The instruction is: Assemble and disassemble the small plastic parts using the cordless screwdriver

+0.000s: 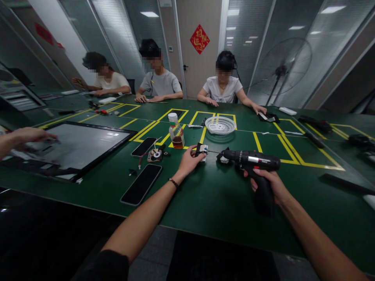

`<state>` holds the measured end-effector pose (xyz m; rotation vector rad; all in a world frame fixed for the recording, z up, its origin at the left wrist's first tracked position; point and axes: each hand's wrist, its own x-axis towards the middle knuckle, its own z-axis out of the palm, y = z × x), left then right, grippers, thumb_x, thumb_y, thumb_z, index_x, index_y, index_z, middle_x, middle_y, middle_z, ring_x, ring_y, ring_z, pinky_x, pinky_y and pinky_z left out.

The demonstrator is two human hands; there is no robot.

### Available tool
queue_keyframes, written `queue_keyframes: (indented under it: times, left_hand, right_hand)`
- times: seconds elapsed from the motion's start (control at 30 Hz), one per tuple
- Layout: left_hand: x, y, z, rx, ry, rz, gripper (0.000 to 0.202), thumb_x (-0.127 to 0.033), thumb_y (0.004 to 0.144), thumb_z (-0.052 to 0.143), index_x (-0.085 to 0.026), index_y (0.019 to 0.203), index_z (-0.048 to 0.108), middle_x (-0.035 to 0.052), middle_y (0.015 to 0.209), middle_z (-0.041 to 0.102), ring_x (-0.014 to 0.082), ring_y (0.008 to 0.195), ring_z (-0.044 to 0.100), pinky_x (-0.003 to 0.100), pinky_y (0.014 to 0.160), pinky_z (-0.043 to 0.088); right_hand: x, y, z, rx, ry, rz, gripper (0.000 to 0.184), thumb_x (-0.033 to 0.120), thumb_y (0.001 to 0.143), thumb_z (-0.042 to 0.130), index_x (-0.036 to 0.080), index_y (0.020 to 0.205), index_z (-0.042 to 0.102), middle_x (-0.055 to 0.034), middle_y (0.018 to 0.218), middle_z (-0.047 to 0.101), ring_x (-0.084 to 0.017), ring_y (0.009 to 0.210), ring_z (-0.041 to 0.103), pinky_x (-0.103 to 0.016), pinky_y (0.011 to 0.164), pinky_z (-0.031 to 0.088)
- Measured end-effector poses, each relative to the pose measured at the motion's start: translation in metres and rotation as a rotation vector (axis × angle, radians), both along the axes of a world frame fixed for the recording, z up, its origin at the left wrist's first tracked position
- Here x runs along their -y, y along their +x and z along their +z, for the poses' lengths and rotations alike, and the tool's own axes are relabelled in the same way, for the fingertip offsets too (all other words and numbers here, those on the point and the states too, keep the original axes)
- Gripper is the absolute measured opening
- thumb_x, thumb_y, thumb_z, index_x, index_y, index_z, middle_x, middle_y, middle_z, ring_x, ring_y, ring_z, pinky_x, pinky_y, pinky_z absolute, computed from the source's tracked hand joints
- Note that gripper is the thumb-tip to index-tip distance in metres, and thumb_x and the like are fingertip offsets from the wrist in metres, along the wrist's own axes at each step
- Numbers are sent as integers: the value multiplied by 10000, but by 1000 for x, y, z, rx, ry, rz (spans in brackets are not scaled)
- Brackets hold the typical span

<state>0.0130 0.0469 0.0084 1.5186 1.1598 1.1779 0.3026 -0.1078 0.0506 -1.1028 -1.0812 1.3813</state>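
Note:
My right hand (271,181) is wrapped round the grip of a black cordless drill (258,160), which points left with a long thin bit. In my left hand (189,160) is a small black-and-white block-shaped part (202,151), pinched between thumb and fingers. The bit's tip reaches that part; whether it sits in a screw cannot be made out. Under the drill's chuck lies a small dark piece with a pale face (224,157). A small fan-like part with wires (155,155) rests left of my left hand, near a dark phone (141,184).
A bottle of reddish liquid (177,134) and a white plastic basket (220,125) stand beyond my hands. Another phone (144,147) lies near a large flat screen panel (88,144), where another person's hand (35,134) reaches in. Several people sit across the green table (205,207).

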Motion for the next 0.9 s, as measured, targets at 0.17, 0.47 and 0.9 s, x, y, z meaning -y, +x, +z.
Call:
queue_keyframes:
  times: [0.17, 0.47, 0.9]
  left_hand:
    - [6, 1, 5, -88, 58, 17, 622, -364, 755, 765, -169, 1301, 539, 122, 1139, 700, 237, 1037, 673, 353, 885, 533]
    - [8, 1, 8, -117, 68, 27, 616, -355, 754, 763, -185, 1302, 539, 118, 1157, 694, 225, 1043, 670, 351, 906, 523]
    - [5, 0, 3, -22, 19, -31, 622, -368, 762, 763, -180, 1307, 530, 133, 1182, 690, 233, 1040, 675, 353, 882, 538]
  right_hand:
    - [1, -2, -1, 10, 6, 39, 284, 366, 918, 555, 120, 972, 687, -41, 556, 595, -162, 496, 515, -287, 498, 417]
    - [2, -7, 2, 4, -16, 37, 263, 366, 897, 583, 129, 952, 681, -39, 575, 607, -159, 491, 513, -292, 493, 422]
    - [2, -9, 2, 8, -17, 11, 253, 365, 894, 587, 136, 954, 675, -55, 628, 639, -159, 496, 512, -304, 498, 434]
